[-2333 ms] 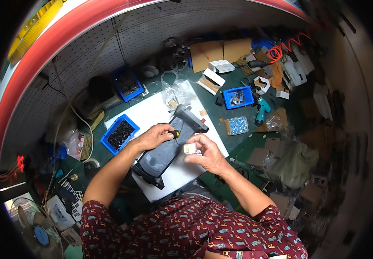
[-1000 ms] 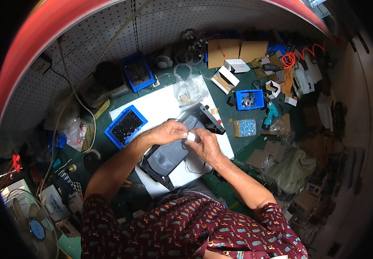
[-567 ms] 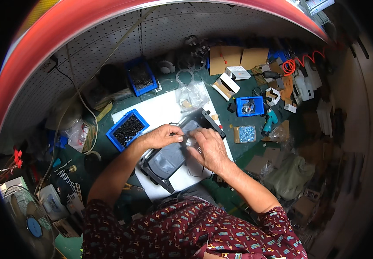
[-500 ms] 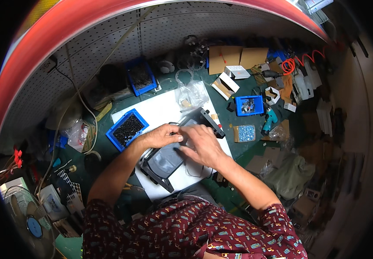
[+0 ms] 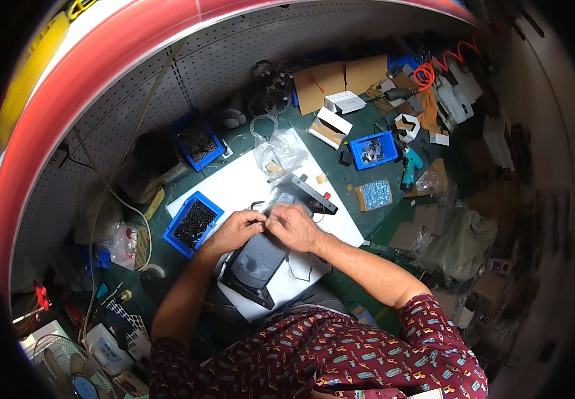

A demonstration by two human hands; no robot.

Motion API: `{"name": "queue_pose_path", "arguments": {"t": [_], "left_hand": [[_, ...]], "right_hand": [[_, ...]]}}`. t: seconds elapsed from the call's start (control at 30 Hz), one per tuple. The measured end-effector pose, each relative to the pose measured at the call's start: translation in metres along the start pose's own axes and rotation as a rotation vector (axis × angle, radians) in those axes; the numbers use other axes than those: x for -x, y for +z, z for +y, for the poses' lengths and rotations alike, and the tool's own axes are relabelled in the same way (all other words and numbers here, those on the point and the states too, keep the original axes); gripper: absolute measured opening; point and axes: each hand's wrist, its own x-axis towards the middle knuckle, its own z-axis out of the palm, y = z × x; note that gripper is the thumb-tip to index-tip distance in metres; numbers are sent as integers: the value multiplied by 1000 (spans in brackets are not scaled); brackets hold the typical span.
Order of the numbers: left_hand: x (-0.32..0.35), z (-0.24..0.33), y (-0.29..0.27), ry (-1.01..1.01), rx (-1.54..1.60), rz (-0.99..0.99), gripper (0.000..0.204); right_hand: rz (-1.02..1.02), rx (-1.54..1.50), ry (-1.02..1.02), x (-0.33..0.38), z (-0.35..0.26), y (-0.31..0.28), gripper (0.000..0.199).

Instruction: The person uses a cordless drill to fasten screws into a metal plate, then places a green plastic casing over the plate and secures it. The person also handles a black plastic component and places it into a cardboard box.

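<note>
A dark grey casing (image 5: 255, 263) with black end brackets lies slantwise on a white sheet (image 5: 306, 280) in front of me. Over its upper half my left hand (image 5: 235, 231) and my right hand (image 5: 295, 227) meet, fingertips almost touching. Both are closed in a pinch; whatever sits between the fingers is too small and hidden to name. The far black bracket (image 5: 309, 193) shows beyond my right hand, beside a small red part (image 5: 327, 196). A thin dark cable (image 5: 299, 274) curls out along the casing's right side.
Left of my hands stands a blue bin of black screws (image 5: 194, 224); another blue bin (image 5: 198, 143) is farther back. A clear plastic bag (image 5: 281, 153) lies behind the casing. To the right are a small blue bin (image 5: 373, 150), a bag of bluish pieces (image 5: 375, 195) and a teal power drill (image 5: 410, 169).
My right hand has gone from loosely spread fingers to a pinch against the left fingertips. The left fingers have drawn together too. The whole view has shifted and turned slightly.
</note>
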Motion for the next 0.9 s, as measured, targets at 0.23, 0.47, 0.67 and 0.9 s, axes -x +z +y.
{"name": "queue_pose_path", "arguments": {"t": [0.23, 0.47, 0.67, 0.9], "left_hand": [[0, 6, 7, 73, -279, 51, 15], [-6, -4, 6, 34, 173, 0, 32], [-18, -48, -20, 16, -210, 332, 42], [-58, -78, -16, 271, -208, 474, 17]], "right_hand": [[136, 33, 5, 5, 10, 15, 31], [283, 4, 37, 0, 11, 15, 23], [168, -215, 473, 15, -9, -16, 24], [67, -77, 80, 35, -16, -25, 51]]}}
